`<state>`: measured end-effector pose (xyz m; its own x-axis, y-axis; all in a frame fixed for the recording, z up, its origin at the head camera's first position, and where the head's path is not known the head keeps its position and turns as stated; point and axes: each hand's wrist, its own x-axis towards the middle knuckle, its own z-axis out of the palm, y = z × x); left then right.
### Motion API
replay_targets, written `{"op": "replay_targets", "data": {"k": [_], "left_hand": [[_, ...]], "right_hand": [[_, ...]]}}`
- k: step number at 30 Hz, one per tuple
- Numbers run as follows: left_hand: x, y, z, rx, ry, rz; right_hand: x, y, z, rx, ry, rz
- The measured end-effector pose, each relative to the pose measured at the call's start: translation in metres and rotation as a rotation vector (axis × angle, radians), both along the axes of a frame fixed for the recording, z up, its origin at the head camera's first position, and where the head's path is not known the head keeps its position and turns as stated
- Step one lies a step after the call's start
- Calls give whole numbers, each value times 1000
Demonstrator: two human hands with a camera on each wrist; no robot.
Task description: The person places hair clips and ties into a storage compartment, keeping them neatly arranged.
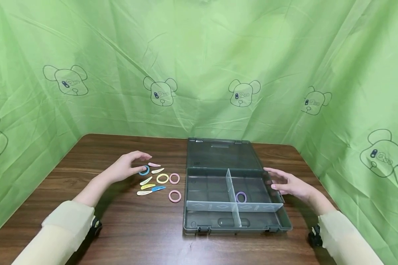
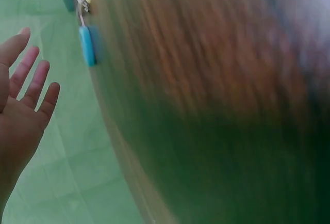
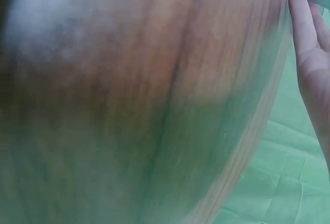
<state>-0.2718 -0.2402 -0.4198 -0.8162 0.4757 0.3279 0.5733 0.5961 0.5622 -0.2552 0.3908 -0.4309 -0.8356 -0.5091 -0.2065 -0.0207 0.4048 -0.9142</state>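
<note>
My left hand [image 1: 124, 167] hovers at the blue ring [image 1: 144, 170], thumb tip right at its edge and fingers spread apart. In the left wrist view the blue ring [image 2: 87, 46] lies on the table, with the loosely bent fingers beside it. Beside that ring are several snap hair clips [image 1: 146, 180], a yellow ring [image 1: 162, 178] and two pink rings [image 1: 174, 196]. At the right wall of a grey see-through divided box [image 1: 212, 187] is my right hand [image 1: 292, 186], its extended fingers touching the side. One purple ring [image 1: 241, 197] sits in the box's right rear compartment.
The box's lid [image 1: 222, 154] lies folded back toward the far edge of the brown wooden table [image 1: 136, 228]. Translucent dividers [image 1: 215, 206] split the box into compartments. Green cloth [image 1: 199, 48] with printed bear heads hangs behind and along both sides.
</note>
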Motion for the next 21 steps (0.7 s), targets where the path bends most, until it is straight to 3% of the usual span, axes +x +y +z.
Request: {"op": "replay_targets", "data": {"k": [9, 15, 21], "left_hand": [[-15, -12, -10, -71, -15, 21], [-27, -17, -18, -148, -79, 4], [-35, -17, -20, -199, -87, -12]], "right_hand": [[-3, 2, -2, -11, -15, 17], [-4, 3, -3, -28, -20, 31], [-4, 3, -4, -27, -24, 27]]}}
